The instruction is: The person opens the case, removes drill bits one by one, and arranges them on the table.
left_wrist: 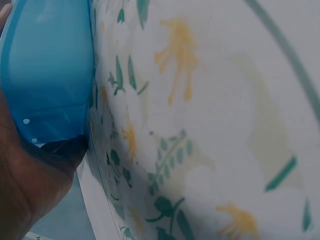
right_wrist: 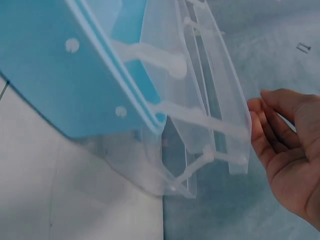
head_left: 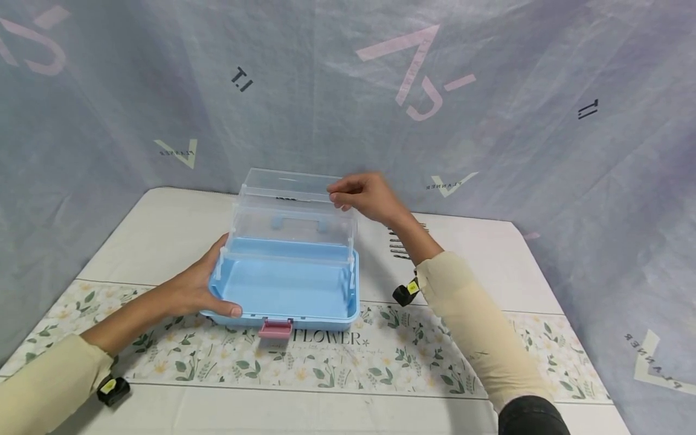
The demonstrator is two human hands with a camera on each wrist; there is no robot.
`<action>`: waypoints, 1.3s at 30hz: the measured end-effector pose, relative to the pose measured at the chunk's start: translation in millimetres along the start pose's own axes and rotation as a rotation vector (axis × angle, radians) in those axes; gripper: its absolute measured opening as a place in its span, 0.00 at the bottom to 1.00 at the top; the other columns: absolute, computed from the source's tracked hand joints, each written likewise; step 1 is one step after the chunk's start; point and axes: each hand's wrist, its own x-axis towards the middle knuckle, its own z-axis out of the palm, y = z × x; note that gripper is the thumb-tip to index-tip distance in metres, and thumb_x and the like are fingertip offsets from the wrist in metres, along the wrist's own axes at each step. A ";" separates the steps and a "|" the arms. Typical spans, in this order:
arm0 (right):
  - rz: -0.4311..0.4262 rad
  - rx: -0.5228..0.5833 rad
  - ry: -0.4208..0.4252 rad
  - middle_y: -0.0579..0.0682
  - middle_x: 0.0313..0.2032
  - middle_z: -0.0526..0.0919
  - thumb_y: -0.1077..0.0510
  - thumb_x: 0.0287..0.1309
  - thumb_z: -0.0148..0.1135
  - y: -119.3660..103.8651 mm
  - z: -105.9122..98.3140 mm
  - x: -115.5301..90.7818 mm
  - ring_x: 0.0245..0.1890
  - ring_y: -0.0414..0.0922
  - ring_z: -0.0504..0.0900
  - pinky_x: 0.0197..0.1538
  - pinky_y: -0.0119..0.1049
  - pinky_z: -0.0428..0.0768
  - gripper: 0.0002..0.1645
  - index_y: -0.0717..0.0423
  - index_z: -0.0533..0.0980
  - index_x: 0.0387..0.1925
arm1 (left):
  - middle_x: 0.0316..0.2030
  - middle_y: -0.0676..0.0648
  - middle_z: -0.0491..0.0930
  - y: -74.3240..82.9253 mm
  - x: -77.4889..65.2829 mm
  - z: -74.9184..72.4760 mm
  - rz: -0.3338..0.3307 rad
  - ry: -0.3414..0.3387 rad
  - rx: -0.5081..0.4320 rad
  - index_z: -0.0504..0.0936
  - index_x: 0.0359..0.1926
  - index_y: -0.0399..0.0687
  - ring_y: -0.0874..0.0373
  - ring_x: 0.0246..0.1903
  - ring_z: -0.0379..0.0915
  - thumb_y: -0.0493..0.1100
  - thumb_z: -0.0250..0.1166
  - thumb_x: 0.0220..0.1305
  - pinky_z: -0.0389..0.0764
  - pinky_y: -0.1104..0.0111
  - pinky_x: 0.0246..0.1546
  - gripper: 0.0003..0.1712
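Note:
A light-blue plastic box [head_left: 285, 287] with a pink latch [head_left: 275, 329] lies open, its clear tiered trays [head_left: 293, 232] raised on hinged arms at the back. My left hand [head_left: 201, 287] grips the box's left end, thumb over the front rim; the left wrist view shows the palm along the blue wall [left_wrist: 47, 75]. With fingers bent, my right hand [head_left: 364, 196] is at the right end of the top tray [head_left: 288, 179]. Small dark pieces [head_left: 285, 198] show in the tray beside it. I cannot tell whether the right fingertips [right_wrist: 257, 117] pinch anything.
Several dark drill bits [head_left: 398, 244] lie in a row right of the box, partly behind my right forearm. Small black devices with yellow labels sit by the left cuff [head_left: 113, 391] and right cuff [head_left: 405, 294]. A grey printed curtain [head_left: 326, 109] hangs behind the white, flower-patterned tabletop [head_left: 375, 377].

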 end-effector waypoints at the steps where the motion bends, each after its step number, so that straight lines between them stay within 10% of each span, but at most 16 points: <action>1: -0.010 -0.018 -0.001 0.62 0.53 0.94 0.61 0.78 0.71 -1.3 2.3 1.4 0.46 0.56 0.94 0.55 0.52 0.93 0.17 0.66 0.89 0.61 | 0.83 0.28 0.58 0.0 -0.1 -0.1 0.000 -0.001 0.000 0.27 0.93 0.61 0.23 0.74 0.70 0.41 0.91 0.48 0.80 0.32 0.64 0.92; 14: -0.009 -0.225 -0.056 0.56 0.53 0.96 0.58 0.80 0.70 -10.1 33.9 18.5 0.46 0.52 0.95 0.44 0.38 0.90 0.17 0.57 0.90 0.63 | 0.83 0.28 0.58 -1.0 0.7 0.1 0.018 -0.003 -0.004 0.27 0.93 0.59 0.22 0.74 0.69 0.40 0.91 0.48 0.80 0.32 0.63 0.92; 39: 0.054 -0.313 -0.048 0.56 0.57 0.94 0.59 0.82 0.67 -10.8 46.7 24.5 0.46 0.48 0.94 0.47 0.41 0.91 0.16 0.57 0.89 0.63 | 0.85 0.27 0.54 -1.8 -1.0 0.0 -0.018 -0.006 0.007 0.24 0.93 0.66 0.22 0.76 0.65 0.41 0.90 0.49 0.76 0.29 0.67 0.93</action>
